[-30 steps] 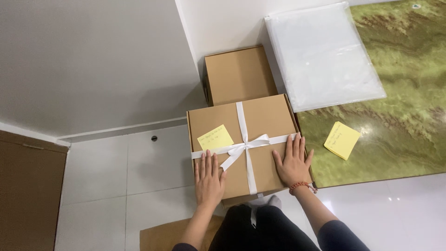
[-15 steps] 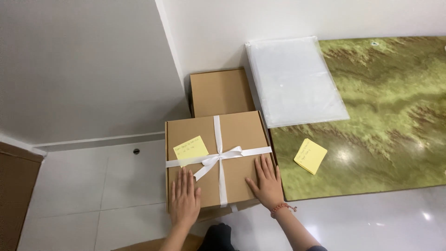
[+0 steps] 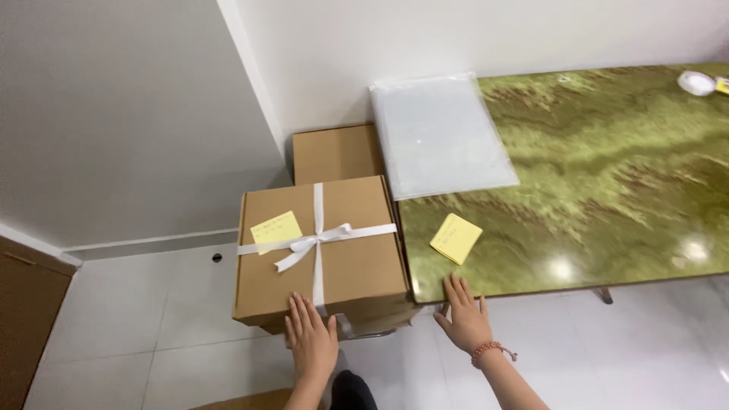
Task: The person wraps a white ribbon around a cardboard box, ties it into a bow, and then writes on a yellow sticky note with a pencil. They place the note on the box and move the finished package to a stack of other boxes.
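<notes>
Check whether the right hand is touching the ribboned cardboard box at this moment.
Apart. The head view shows the right hand at the green table's edge, with floor visible between it and the ribboned cardboard box; only the left hand rests on the box.

Bright even indoor light, glare spots on the glossy green tabletop [image 3: 607, 190], soft shadows, sharp focus

Lay on the glossy green marble-patterned table [image 3: 607, 175]: a flat clear plastic sleeve [image 3: 440, 137], a yellow sticky-note pad [image 3: 456, 238], a white tape roll [image 3: 695, 82]. Stood behind: a plain brown cardboard box [image 3: 336, 154].
</notes>
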